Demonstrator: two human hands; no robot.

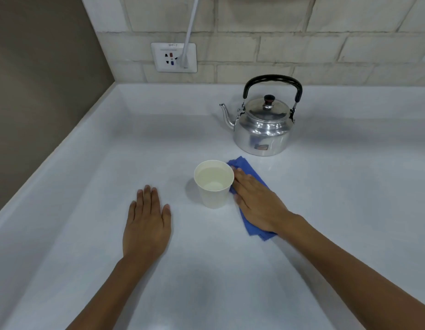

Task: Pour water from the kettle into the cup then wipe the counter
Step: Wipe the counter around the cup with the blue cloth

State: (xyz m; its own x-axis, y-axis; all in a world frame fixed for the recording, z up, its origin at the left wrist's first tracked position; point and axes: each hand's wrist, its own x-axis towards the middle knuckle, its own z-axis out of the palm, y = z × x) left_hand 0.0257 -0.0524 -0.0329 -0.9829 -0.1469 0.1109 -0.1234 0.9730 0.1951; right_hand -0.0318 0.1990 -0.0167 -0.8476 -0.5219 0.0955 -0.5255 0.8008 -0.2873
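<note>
A: Item one, the cup (213,183)?
B: Paper, upright at mid-counter, holding water. Pouring judged complete.
A: The kettle (263,125)?
B: Steel, lid on, standing behind the cup, well apart from both hands.
A: Item three, the cloth (250,225)?
B: Blue, folded, flat on the counter (337,210) just right of the cup, under the right hand (259,203), which presses it with flat palm and straight fingers.
A: The left hand (147,222)?
B: Spread flat on bare counter, grasping nothing.
A: Outstanding?
B: Wiping, apparently under way.
</note>
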